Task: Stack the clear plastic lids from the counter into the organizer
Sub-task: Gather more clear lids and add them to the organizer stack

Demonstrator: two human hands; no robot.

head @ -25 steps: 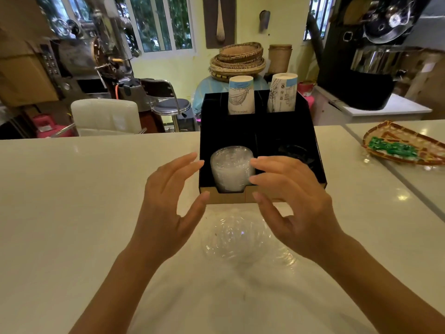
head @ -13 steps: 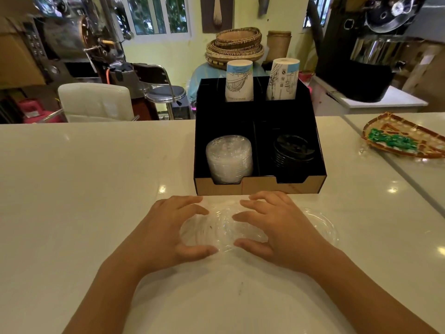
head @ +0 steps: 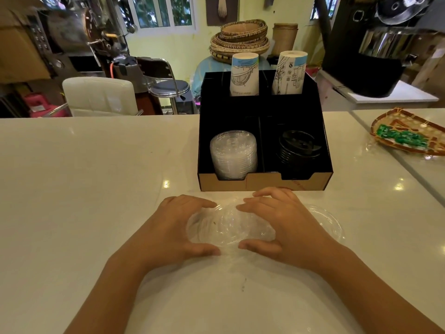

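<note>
From the head view, both hands sit on the counter (head: pixel 84 189) just in front of the organizer (head: pixel 265 183), which stands toward the counter's far edge. The left hand (head: pixel 173 227) and right hand (head: pixel 286 225) cup a loose clump of clear lids (head: pixel 224 227) between them, fingers curled narrow around its sides and thumbs pressed in at the near edge. One more lid (head: pixel 330 220) lies flat under and just right of the right hand. A stack (head: pixel 233 153) of clear lids already fills the organizer's front-left compartment; black lids (head: pixel 298 147) sit in the front-right one, and two upturned paper cups (head: pixel 244 75) stand in the back compartments. The step in hand looks like gathering the loose lids into one nested pile. The next move likely calls for squaring their rims so they nest, then lifting the pile and lowering it onto the front-left stack without catching the divider. The left cup carries a line drawing and small print that seems to begin "Statue of", the rest unreadable; the right cup's marks are too small to read.
</note>
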